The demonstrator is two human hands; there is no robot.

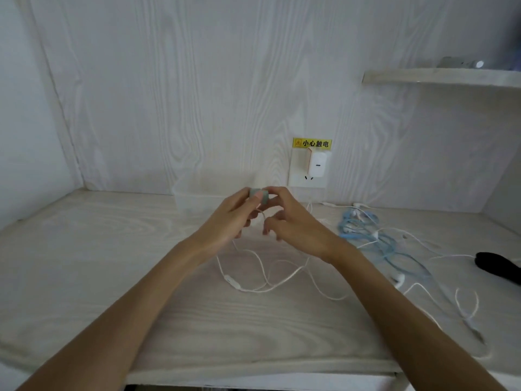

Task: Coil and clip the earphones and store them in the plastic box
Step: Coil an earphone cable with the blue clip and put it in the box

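Observation:
My left hand point(231, 218) and my right hand point(293, 221) meet above the desk's middle. Between their fingertips sits a small pale green clip point(260, 195): my left thumb and fingers pinch it, and my right thumb and forefinger pinch its right side. A white earphone cable point(253, 277) hangs from my hands and lies in loose loops on the desk, with its inline remote point(231, 281) at the front left. The clear plastic box point(194, 197) stands open against the back wall, just behind my left hand.
Blue earphones point(366, 235) lie tangled at the right with more white earphones point(400, 279) and loose cables. A black object point(499, 266) lies at the right edge. A charger point(317, 165) is plugged into the wall socket. A shelf point(439, 77) juts out at the upper right.

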